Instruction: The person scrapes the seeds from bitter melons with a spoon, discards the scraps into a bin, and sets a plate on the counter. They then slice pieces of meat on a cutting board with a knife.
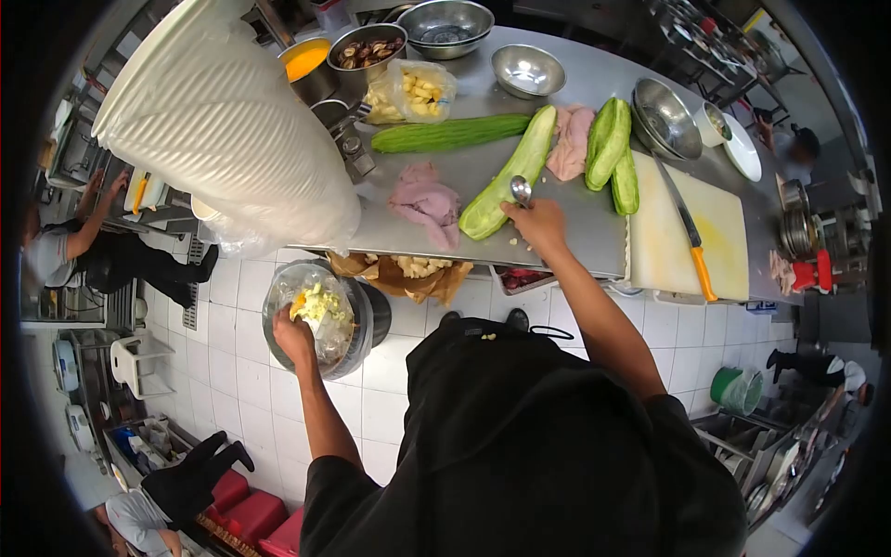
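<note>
My right hand (537,225) is closed around a metal spoon (521,190), its bowl over a halved green gourd (506,186) with a pale, hollowed face. Small bits of pulp lie on the steel near that hand. To the left and low, my left hand (295,339) reaches over a bag-lined bin (276,295), its fingers curled; I cannot tell what they hold. Yellowish pulp (325,306) lies in the bin just beyond the fingers. An uncut-looking green gourd (450,134) rests behind the half, with further gourd halves (610,153) to the right. Pink cloths (425,202) flank the half.
A cutting board (729,218) with an orange-handled knife (691,227) occupies the right side of the steel table (594,237). Tall stacked white containers (232,121) in plastic stand at left. Metal bowls (528,71) line the back. Other people (97,246) work nearby.
</note>
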`<control>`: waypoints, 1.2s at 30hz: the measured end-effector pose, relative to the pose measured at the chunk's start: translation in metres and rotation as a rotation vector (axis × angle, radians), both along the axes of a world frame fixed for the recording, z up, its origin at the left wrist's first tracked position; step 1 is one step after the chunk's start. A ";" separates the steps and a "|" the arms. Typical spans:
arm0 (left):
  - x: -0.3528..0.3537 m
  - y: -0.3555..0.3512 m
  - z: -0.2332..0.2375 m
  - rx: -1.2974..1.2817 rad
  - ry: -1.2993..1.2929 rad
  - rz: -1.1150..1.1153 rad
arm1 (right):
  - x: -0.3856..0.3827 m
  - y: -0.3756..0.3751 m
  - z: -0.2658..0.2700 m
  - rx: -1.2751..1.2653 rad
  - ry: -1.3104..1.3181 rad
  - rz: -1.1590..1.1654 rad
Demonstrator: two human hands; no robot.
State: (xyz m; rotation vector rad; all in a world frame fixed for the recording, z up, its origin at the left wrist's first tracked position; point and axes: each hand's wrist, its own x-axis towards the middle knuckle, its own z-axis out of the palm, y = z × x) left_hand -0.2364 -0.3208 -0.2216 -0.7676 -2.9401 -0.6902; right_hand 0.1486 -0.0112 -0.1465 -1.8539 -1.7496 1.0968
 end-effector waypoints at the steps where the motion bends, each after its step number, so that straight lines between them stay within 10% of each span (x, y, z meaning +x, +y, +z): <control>1: 0.003 0.003 -0.009 0.064 0.158 -0.050 | -0.004 0.004 -0.004 -0.021 0.010 -0.018; 5: 0.010 0.006 -0.015 0.032 0.275 -0.185 | -0.011 0.009 -0.027 0.061 0.045 -0.072; 17: 0.164 0.090 0.066 0.626 -1.211 -0.333 | 0.103 -0.035 0.043 0.051 0.494 0.006; 23: 0.200 0.154 0.113 0.902 -2.024 -0.461 | 0.142 -0.045 0.140 -0.056 0.130 0.396; 26: 0.194 0.169 0.123 1.037 -2.113 -0.546 | 0.137 -0.014 0.128 0.278 -0.074 0.800; 30: 0.188 0.173 0.093 1.035 -1.840 -0.358 | 0.088 0.030 0.076 0.582 -0.261 0.543; 36: 0.220 0.143 0.058 1.038 -1.648 -0.170 | 0.080 0.032 0.053 0.365 -0.320 0.316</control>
